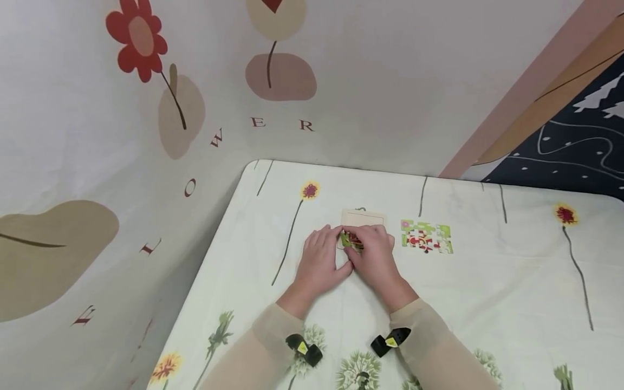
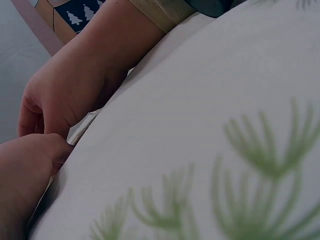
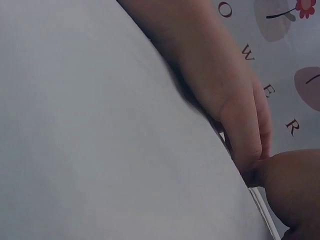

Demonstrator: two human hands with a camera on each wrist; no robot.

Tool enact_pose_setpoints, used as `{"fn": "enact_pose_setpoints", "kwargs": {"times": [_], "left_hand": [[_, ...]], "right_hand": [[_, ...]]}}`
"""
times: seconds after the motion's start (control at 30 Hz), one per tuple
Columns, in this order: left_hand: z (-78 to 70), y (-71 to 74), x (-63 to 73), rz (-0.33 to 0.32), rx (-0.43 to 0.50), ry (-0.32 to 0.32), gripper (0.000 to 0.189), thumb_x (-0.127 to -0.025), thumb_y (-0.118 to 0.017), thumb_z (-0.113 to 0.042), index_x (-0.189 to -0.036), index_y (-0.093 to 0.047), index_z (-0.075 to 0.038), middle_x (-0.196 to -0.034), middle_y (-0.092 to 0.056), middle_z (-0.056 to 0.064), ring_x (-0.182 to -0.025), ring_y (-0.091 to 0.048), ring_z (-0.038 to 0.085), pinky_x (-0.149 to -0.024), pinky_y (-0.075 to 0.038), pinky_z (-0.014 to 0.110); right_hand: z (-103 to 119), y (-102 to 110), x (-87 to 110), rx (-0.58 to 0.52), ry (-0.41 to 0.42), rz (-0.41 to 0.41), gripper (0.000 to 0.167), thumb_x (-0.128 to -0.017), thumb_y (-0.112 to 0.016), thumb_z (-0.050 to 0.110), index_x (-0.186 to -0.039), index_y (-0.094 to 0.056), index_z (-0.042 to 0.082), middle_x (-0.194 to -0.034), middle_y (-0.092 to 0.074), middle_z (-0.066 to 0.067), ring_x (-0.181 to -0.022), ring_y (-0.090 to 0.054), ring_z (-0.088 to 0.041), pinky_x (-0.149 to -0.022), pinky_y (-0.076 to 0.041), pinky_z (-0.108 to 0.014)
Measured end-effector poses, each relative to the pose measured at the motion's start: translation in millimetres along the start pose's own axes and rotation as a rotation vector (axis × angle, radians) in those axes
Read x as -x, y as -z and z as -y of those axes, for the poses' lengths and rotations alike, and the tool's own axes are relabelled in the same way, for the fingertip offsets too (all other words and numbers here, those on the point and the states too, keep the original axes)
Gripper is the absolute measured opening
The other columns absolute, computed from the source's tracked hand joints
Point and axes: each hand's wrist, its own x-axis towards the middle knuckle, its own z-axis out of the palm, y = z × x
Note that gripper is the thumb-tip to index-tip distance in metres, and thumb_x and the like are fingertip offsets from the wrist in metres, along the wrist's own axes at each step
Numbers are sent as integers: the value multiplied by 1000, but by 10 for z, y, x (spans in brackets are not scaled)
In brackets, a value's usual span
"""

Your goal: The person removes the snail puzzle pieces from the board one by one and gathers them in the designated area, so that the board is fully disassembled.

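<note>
A pale rectangular puzzle board [image 1: 363,218] lies on the table, partly covered by both hands. On its lower part, red and green jigsaw pieces [image 1: 353,239] show between the fingers. My right hand [image 1: 377,254] curls over them from the right, with thumb and index finger at their edges; the palm side is hidden. My left hand [image 1: 319,262] rests along the board's left side, its fingers extended forward and its thumb toward the right hand. Just right of the board, other jigsaw pieces [image 1: 426,236] with a red and green picture lie grouped together, with gaps among them.
The table wears a white cloth [image 1: 512,281] printed with flowers. A wall hanging [image 1: 370,97] with letters and flowers rises behind the table's far and left edges. Black wrist cameras [image 1: 304,349] sit on both sleeves.
</note>
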Motion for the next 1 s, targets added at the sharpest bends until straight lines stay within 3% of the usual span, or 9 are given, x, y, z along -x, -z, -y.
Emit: {"fn": "enact_pose_setpoints", "kwargs": {"times": [0.23, 0.37, 0.53, 0.77, 1.0], "left_hand": [[-5, 14, -13, 0, -1, -8, 77, -94, -73, -45, -155, -47, -7, -152, -56, 13, -151, -39, 34, -127, -25, 52], [-8, 17, -7, 8, 8, -5, 78, -95, -74, -46, -156, -46, -7, -155, -54, 13, -152, -38, 33, -128, -23, 51], [-13, 18, -2, 13, 7, -3, 77, -94, -76, -45, -155, -48, -7, -156, -52, 13, -153, -37, 33, -128, -22, 50], [-28, 33, -6, 26, 5, -10, 71, -95, -75, -45, -152, -53, -9, -153, -54, 10, -153, -36, 32, -128, -22, 51], [-22, 11, -2, 12, 9, -18, 66, -95, -75, -44, -148, -57, -10, -151, -54, 9, -152, -36, 33, -127, -22, 52]], "right_hand": [[-100, 79, 14, -127, 33, -85, 49, -86, -89, 8, -133, -75, 9, -119, -76, -8, -110, -57, -33, -91, -34, -53], [-207, 198, 75, -128, 81, -140, 51, -85, -90, 8, -133, -75, 6, -119, -76, -10, -110, -57, -33, -102, -34, -57], [-353, 338, 226, -102, 51, -131, 54, -88, -88, 8, -138, -71, 5, -122, -74, -11, -117, -55, -35, -110, -28, -62], [-552, 557, 443, -21, 25, -102, 53, -86, -89, 7, -136, -72, 6, -121, -72, -14, -117, -51, -39, -95, -30, -64], [-667, 731, 613, 47, -13, -89, 48, -82, -90, 0, -128, -75, 4, -115, -62, -15, -111, -43, -43, -91, -29, -64]]}}
